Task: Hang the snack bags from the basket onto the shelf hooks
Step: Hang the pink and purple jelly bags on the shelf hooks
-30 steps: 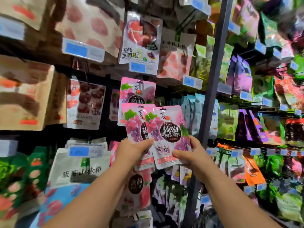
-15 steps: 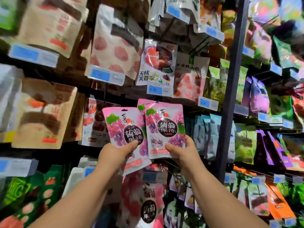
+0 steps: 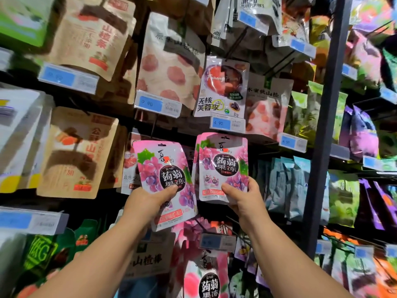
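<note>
My left grip [image 3: 148, 204] pinches the left jelly bag [image 3: 158, 168], my right grip [image 3: 243, 197] pinches the right jelly bag [image 3: 223, 166]; next I'd thread its hole over a shelf hook.

Whether the right pink bag [image 3: 223, 166] is on a hook cannot be told; left-edge packs [image 3: 19, 134] are blurred.
</note>
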### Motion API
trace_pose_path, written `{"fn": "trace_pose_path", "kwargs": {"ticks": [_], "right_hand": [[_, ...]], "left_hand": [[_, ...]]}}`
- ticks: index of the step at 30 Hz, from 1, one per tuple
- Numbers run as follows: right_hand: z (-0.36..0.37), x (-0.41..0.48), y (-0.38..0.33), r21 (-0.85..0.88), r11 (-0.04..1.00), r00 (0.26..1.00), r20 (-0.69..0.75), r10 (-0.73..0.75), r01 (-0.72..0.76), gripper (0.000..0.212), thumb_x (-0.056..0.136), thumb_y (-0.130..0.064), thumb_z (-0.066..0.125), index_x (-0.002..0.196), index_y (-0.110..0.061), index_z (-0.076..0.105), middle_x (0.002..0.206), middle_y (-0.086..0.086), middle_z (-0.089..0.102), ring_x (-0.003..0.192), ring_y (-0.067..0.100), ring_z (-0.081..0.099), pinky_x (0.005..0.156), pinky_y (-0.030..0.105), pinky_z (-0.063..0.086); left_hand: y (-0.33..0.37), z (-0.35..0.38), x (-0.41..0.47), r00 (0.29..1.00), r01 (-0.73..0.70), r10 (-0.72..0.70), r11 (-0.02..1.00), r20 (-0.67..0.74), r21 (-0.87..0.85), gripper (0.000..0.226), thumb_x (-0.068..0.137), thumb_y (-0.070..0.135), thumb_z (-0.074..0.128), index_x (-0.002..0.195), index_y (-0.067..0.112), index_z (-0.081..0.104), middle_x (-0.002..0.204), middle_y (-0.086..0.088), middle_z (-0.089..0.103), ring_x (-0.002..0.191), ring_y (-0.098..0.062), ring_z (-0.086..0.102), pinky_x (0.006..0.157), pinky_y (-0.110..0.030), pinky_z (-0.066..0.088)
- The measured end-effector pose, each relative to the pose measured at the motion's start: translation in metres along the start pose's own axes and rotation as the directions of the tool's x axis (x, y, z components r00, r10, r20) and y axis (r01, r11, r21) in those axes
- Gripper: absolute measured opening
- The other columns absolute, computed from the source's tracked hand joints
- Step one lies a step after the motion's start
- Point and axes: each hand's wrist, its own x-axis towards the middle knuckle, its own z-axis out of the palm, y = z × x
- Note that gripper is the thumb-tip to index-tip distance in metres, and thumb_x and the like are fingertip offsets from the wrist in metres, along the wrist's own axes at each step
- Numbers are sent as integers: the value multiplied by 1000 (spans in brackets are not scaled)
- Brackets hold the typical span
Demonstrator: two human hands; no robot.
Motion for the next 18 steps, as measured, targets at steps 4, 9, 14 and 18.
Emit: {"fn": "trace_pose_path", "kwargs": {"ticks": [4, 9, 14, 18], "right_hand": [[3, 5, 2, -4, 1000, 1000, -3, -4, 4, 58, 78, -4, 79, 128, -15, 51, 113, 11, 71, 99, 29, 72, 79, 38, 59], [4, 11, 7, -24, 1000, 1000, 13, 11, -11, 44, 80, -5, 77, 119, -14, 58, 106, 11, 74, 88, 25, 74, 63, 32, 58], [2, 28, 21, -142, 988, 998, 18, 62, -59, 33, 87, -13, 72, 118, -10, 60, 111, 12, 73, 98, 28, 72, 82, 40, 58], [0, 30, 27, -267, 955, 978, -192, 78, -128, 48, 88, -41, 68, 123, -13, 51, 118, 11, 63, 102, 28, 64, 91, 46, 53]], "left_hand": [[-3, -4, -2, 1000, -11, 12, 999, 19, -49, 30, 79, 36, 79, 78, 6, 71, 49, 5, 64, 38, -9, 56, 43, -25, 37], [-7, -12, 1, 999, 5, -2, 998, 49, -56, 39, 74, 40, 82, 88, 5, 72, 74, -8, 76, 70, -33, 73, 65, -51, 56], [-5, -15, 1, 997, 5, 1, 997, 83, -77, 37, 70, 43, 85, 88, 13, 73, 80, -9, 77, 76, -32, 74, 80, -61, 56], [2, -16, -1, 993, -4, 19, 991, 118, -132, 42, 56, 46, 89, 83, 18, 74, 83, -11, 77, 80, -35, 73, 80, -61, 56]]}}
